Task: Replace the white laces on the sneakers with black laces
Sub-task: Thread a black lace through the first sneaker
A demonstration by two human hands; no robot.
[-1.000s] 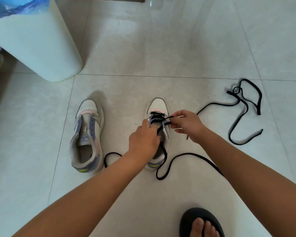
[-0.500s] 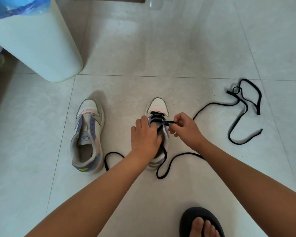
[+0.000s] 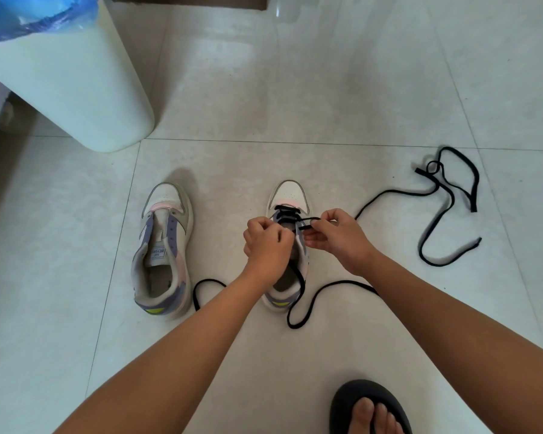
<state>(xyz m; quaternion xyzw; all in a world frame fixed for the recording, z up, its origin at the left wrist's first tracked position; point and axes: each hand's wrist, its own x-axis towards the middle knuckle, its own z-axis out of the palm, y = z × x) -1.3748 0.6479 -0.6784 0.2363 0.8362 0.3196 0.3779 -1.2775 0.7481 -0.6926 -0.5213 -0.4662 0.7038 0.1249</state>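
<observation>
Two white sneakers with purple and pink panels stand side by side on the tiled floor, toes pointing away. The left sneaker (image 3: 163, 249) has no lace. The right sneaker (image 3: 287, 198) has a black lace (image 3: 298, 308) through its front eyelets, its ends trailing past the heel. A second black lace (image 3: 436, 220) lies loose toward the floor's right edge.

Two sneakers side by side on floor (image 3: 326, 89), left sneaker (image 3: 163, 249) apart from right sneaker (image 3: 287, 245) under both hands, spare lace (image 3: 433, 220) to right, bin (image 3: 66, 73) behind left, sandalled foot (image 3: 370, 408) nearest.
</observation>
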